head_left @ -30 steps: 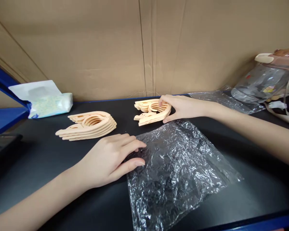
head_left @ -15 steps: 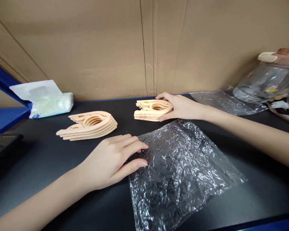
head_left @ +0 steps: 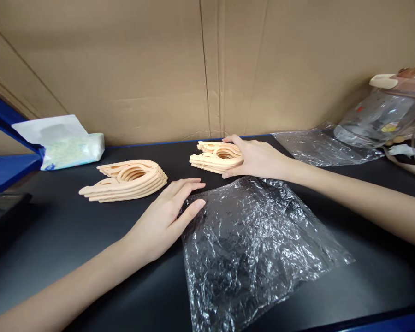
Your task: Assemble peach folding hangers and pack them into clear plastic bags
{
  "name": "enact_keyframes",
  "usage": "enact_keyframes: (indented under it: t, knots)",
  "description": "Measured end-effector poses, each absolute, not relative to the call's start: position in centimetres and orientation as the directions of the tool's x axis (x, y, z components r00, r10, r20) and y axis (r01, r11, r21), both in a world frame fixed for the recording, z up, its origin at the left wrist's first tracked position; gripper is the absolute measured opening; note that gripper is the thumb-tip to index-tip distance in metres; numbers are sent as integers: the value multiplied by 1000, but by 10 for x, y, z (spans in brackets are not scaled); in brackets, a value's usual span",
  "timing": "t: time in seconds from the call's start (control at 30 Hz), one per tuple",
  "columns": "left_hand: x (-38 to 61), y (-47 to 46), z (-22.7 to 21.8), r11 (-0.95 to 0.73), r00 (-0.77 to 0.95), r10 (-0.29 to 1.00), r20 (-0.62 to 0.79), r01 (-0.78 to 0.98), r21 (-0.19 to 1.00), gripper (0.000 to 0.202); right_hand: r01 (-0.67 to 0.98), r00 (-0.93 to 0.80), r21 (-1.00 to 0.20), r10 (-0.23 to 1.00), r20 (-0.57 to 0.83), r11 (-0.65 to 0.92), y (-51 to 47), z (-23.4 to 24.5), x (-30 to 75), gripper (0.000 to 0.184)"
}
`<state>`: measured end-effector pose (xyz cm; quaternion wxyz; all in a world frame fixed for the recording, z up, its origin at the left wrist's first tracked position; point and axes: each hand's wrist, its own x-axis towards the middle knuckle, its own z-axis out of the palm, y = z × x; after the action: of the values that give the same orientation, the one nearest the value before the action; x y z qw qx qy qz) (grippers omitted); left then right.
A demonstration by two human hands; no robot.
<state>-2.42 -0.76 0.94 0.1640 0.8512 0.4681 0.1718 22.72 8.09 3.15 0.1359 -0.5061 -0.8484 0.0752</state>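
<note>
My right hand (head_left: 257,157) is wrapped round the rounded end of a small stack of beige folded travel hangers (head_left: 210,162), thumb in front and fingers behind. My left hand (head_left: 161,221) is open, fingers stretched forward, at the upper left corner of a clear crinkled plastic bag (head_left: 259,244). Whether its fingertips touch the bag, I cannot tell. A second, larger stack of the same beige folded hangers (head_left: 138,186) lies on the black table just left of my left hand's fingers.
A pack of tissues (head_left: 72,150) lies at the back left, a dark phone-like object (head_left: 5,207) at the left edge. Another clear plastic bag (head_left: 321,145) and a transparent bottle (head_left: 376,117) with a strap are at the back right. Brown cardboard (head_left: 152,69) stands behind the table.
My left hand has moved forward, towards the bag's upper left corner and the gap between the stacks. My right hand has shifted slightly left with its hanger stack, whose layers look more evenly aligned.
</note>
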Motion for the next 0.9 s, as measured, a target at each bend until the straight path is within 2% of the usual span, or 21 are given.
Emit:
enact_keyframes:
  t: [0.17, 0.3, 0.37, 0.47, 0.6, 0.9]
  knots:
    - [-26, -7, 9, -514, 524, 846, 97, 756, 405, 48, 791, -496, -325, 854, 154, 518, 89, 28, 233, 89]
    - [-26, -6, 10, -629, 634, 766, 107, 703, 332, 43, 660, -623, -450, 773, 119, 601, 101, 28, 247, 94]
    - [-27, -5, 9, -671, 680, 727, 97, 674, 308, 42, 643, -652, -458, 753, 93, 614, 105, 30, 252, 101]
    - [-28, -3, 7, -682, 685, 719, 118, 663, 309, 41, 641, -659, -463, 748, 78, 612, 106, 34, 254, 110]
    - [-28, -2, 9, -671, 672, 731, 122, 674, 310, 41, 586, -670, -528, 734, 111, 615, 102, 35, 249, 108]
    - [-27, -3, 7, -665, 660, 740, 132, 686, 296, 42, 713, -518, -449, 836, 180, 539, 94, 31, 237, 96]
